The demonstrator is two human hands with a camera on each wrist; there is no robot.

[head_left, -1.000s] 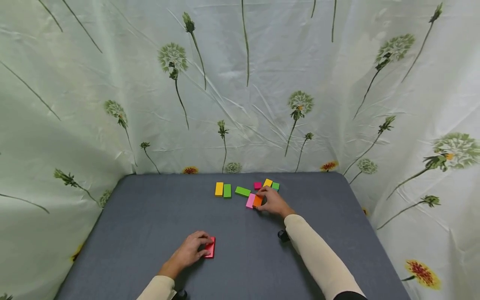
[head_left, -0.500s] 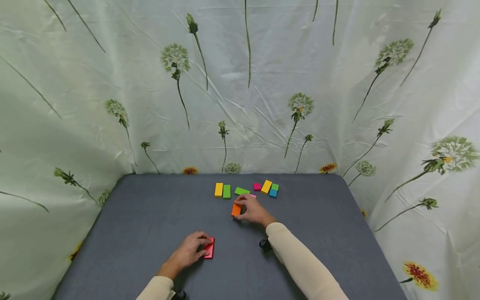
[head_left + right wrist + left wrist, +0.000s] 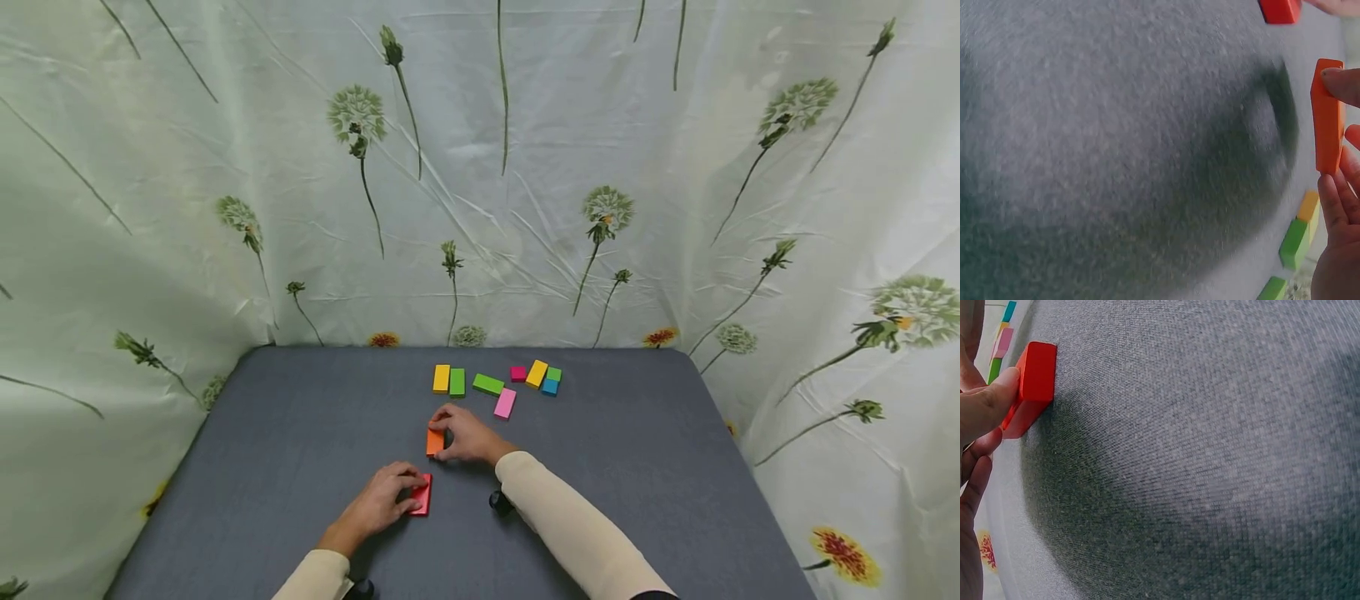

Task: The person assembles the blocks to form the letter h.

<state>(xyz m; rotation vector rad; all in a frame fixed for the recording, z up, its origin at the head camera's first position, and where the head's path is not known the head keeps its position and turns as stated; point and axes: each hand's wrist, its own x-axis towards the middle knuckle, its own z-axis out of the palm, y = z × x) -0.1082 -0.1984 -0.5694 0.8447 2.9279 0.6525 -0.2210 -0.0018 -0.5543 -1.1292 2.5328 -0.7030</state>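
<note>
A red block (image 3: 422, 495) lies on the grey cloth, and my left hand (image 3: 384, 500) grips it from the left by its two ends. In the left wrist view the thumb presses on the red block (image 3: 1038, 378). Beyond it, my right hand (image 3: 467, 435) pinches an orange block (image 3: 435, 442) between thumb and fingertips. The right wrist view has this orange block (image 3: 1327, 119) raised off the cloth, its shadow apart from it. The red block (image 3: 1280, 9) shows at the top edge there.
Toward the back of the grey table (image 3: 315, 433) lie a yellow block (image 3: 442, 378), green blocks (image 3: 457, 382) (image 3: 488, 384), a pink block (image 3: 505, 404), a magenta block (image 3: 518, 374), another yellow block (image 3: 536, 373) and a blue block (image 3: 551, 387). A flowered curtain (image 3: 480, 208) hangs behind.
My right hand has carried the orange block from beside the pink block leftward and nearer, close to the red block. The left hand has stayed on the red block.
</note>
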